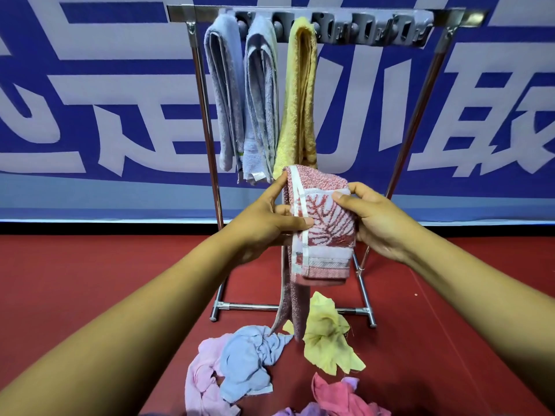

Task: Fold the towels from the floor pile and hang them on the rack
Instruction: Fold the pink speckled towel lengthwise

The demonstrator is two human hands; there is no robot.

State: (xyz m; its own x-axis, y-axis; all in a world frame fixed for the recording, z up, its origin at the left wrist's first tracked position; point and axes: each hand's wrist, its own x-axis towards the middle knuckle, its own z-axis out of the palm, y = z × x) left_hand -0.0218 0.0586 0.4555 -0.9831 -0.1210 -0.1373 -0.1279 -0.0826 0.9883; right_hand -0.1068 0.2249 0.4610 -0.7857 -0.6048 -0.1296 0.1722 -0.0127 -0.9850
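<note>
Both hands hold a pink-and-white patterned towel point(322, 226) in front of the rack point(300, 16), chest-high in the head view. The left hand point(267, 223) grips the towel's left edge, thumb laid across the white border stripe and index finger stretched up along the fold. The right hand point(372, 217) pinches the right side, thumb pressed on the front near the upper corner and the other fingers curled behind the cloth. The towel is partly folded: a doubled panel sits between the hands, while a narrow tail hangs from the left side down toward the floor pile. On the rack's top bar hang three folded towels side by side: a blue-grey towel point(223, 85) at the left, a second blue-grey towel point(259, 94) beside it, and a yellow towel point(300, 94) to their right. On the red floor point(90, 280) below lie loose cloths: a light blue cloth point(249, 361), a pale pink cloth point(199, 379), a yellow-green cloth point(327, 334) and a deep pink cloth point(339, 394). A blue banner with large white characters point(90, 85) covers the wall behind.
</note>
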